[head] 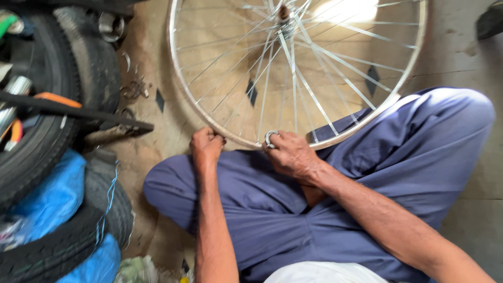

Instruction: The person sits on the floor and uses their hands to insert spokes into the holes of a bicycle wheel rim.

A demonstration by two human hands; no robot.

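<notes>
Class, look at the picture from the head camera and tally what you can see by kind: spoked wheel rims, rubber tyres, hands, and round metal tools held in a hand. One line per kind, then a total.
Spoked wheel rim: 1
Rubber tyres: 3, a large tyre, a second tyre behind it, a lower tyre
Hands: 2, left hand, right hand
Round metal tool in the right hand: 1
Total: 7

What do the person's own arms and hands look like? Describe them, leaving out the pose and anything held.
Both forearms are bare to the bottom of the view, with no sleeves in sight. The left hand and right hand wear no gloves, and no watch or bracelet shows at either wrist. Below them the person wears loose blue-purple trousers and a white garment.
</notes>
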